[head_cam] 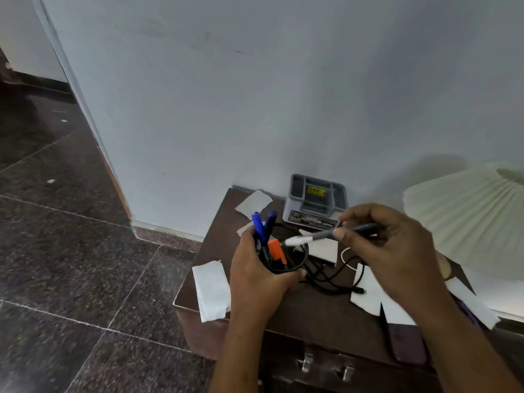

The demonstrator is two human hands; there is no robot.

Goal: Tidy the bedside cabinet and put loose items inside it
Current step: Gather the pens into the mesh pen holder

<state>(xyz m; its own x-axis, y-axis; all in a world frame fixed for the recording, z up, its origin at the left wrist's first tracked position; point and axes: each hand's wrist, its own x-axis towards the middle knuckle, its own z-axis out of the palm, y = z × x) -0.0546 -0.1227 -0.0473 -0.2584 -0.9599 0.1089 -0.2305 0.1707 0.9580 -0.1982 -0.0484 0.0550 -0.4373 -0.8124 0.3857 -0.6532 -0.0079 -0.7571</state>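
On top of the dark wooden bedside cabinet (306, 313), at its left edge, a white folded paper (211, 290) lies partly over the side. Just right of it, the left hand (255, 276) has its grip closed around a black mesh pen cup (283, 251), which it holds above the cabinet top. Two blue markers (263, 226) stand up in the cup, and an orange marker (277, 252) leans inside it. Behind the cup, near the wall, a second white paper (253, 204) lies flat, and a grey plastic organiser (316, 201) with a yellow label stands beside it. The right hand (397, 251) has its grip closed on a grey pen (326, 234) with a white tip, pinched between thumb and fingers. The pen lies almost level, and its white tip reaches over the rim of the cup, so the two hands are near each other. Under the right hand, a black cable (329, 279) curls on the cabinet, with more white papers (368, 296) beside it. At the far right stands a pleated white lampshade (465, 219). Two metal handles (326, 365) show on the cabinet front.
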